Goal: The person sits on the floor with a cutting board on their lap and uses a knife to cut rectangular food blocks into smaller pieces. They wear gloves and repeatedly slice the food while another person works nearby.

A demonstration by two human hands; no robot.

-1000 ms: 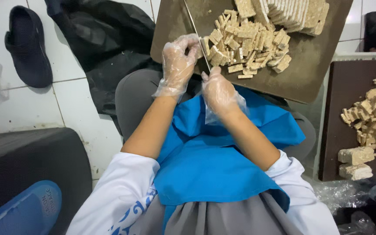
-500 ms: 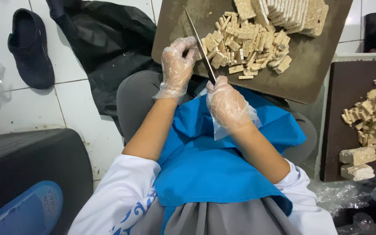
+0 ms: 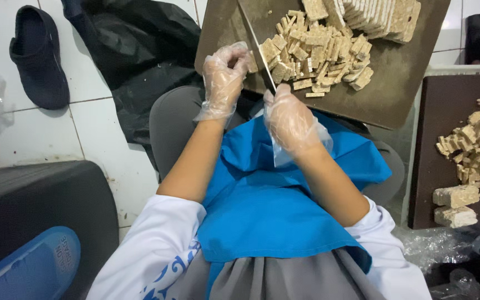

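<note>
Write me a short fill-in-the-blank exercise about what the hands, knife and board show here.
1. The right hand grips a ____ by its handle.
2. The left hand rests at the edge of a brown cutting ____.
3. Both hands wear clear plastic ____.
4. The apron on the lap is ____.

Missing words: knife; board; gloves; blue

One head-worn camera looks steeply down from close above the person's lap, facing forward over both gloved hands to the cutting board [image 3: 384, 100] and tiled floor [image 3: 101, 128].
</note>
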